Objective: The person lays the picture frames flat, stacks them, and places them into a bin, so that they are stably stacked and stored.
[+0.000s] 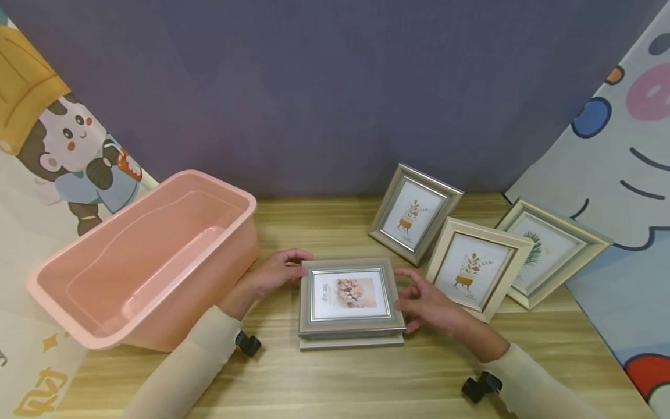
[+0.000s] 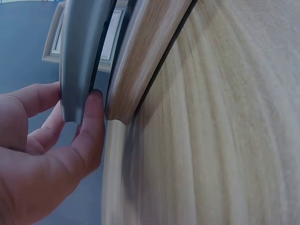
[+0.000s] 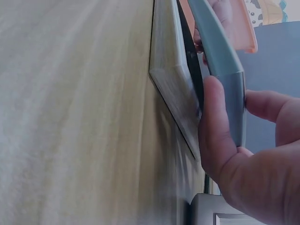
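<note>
A grey picture frame (image 1: 352,327) with a flower photo lies face up between my two hands in the head view. My left hand (image 1: 272,272) pinches its left edge, and my right hand (image 1: 430,301) holds the right edge. Beneath it, a second picture frame (image 1: 352,344) rests on the table, mostly covered. In the left wrist view a narrow gap separates the held frame (image 2: 82,61) from the lower wood-toned frame (image 2: 143,56), and the thumb (image 2: 93,122) reaches into it. The right wrist view shows that thumb (image 3: 215,112) likewise under the grey frame (image 3: 225,61).
A pink plastic bin (image 1: 230,238) stands at the left. To the right, a silver-grey frame (image 1: 413,215), a cream frame (image 1: 473,270) and a pale gold frame (image 1: 549,250) stand propped up close together. A dark panel (image 1: 324,99) rises behind the wooden table (image 1: 335,384).
</note>
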A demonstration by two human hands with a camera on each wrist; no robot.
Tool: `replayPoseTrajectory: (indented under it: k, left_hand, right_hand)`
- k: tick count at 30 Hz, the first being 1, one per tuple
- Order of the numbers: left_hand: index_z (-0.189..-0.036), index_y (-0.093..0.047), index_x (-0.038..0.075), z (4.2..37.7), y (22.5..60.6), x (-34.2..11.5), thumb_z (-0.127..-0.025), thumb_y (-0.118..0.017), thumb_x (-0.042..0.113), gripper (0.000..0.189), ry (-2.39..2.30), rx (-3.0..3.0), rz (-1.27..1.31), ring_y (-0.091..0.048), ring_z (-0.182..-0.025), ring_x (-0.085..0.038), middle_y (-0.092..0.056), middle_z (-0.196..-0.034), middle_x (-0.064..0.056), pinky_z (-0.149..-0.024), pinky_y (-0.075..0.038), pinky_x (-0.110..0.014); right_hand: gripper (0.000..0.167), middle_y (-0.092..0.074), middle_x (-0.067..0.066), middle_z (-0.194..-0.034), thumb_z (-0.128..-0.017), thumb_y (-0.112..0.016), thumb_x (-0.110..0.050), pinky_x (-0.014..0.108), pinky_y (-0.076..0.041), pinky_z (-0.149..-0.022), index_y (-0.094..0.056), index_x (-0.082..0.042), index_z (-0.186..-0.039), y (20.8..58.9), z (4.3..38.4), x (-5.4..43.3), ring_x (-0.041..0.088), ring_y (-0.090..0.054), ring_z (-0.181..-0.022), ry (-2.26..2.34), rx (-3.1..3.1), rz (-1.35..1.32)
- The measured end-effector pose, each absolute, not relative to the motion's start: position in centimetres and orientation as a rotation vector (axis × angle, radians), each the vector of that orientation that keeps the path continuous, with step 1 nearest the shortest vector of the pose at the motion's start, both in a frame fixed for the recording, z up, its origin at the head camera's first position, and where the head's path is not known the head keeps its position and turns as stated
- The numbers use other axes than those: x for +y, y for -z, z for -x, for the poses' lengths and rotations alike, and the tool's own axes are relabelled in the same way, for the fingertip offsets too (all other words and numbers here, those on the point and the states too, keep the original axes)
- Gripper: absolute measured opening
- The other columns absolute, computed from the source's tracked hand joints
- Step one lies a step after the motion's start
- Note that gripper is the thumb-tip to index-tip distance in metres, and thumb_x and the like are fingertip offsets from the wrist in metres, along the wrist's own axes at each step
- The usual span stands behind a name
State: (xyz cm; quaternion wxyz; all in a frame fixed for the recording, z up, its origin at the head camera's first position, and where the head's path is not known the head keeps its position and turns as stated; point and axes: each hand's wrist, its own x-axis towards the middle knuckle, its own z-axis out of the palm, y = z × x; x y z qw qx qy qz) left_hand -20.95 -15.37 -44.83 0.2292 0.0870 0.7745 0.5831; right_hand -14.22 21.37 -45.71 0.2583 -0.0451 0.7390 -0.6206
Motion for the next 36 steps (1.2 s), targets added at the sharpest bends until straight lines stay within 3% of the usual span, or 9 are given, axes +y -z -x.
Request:
replayPoseTrajectory:
  k: [20, 27, 36]
  left_hand:
    - [-0.132, -0.060, -0.003, 20.2, 44.4, -14.8, -0.097, -0.063, 0.006, 0.037, -1.516, 2.169, -0.272, -0.059, -0.095, -0.016, -0.059, -0.118, -0.016, -0.087, -0.058, -0.033]
    - [-0.126, -0.065, 0.003, 20.0, 44.4, -14.7, -0.095, -0.064, 0.004, 0.030, -1.427, 2.235, -0.272, -0.057, -0.092, -0.017, -0.060, -0.108, -0.010, -0.081, -0.055, -0.030]
    - [-0.128, -0.064, 0.003, 20.0, 44.5, -14.7, -0.097, -0.064, 0.006, 0.031, -1.384, 2.250, -0.278, -0.052, -0.096, -0.018, -0.057, -0.106, -0.007, -0.084, -0.052, -0.031]
  right_hand:
    - [0.080, -0.053, 0.014, -0.101, -0.092, -0.067, -0.003, 0.047, -0.063, -0.063, -0.020, -0.009, -0.156, 45.8, 13.4, 21.4, 0.023, -0.061, -0.083, 1.663, 1.954, 0.109]
    - [0.080, -0.052, 0.015, -0.102, -0.092, -0.068, -0.004, 0.048, -0.063, -0.064, -0.020, -0.009, -0.156, 46.0, 13.2, 21.3, 0.023, -0.060, -0.084, 1.657, 1.954, 0.106]
    - [0.081, -0.052, 0.016, -0.105, -0.092, -0.068, -0.004, 0.049, -0.063, -0.065, -0.020, -0.010, -0.157, 46.2, 13.1, 21.3, 0.023, -0.060, -0.084, 1.644, 1.956, 0.085]
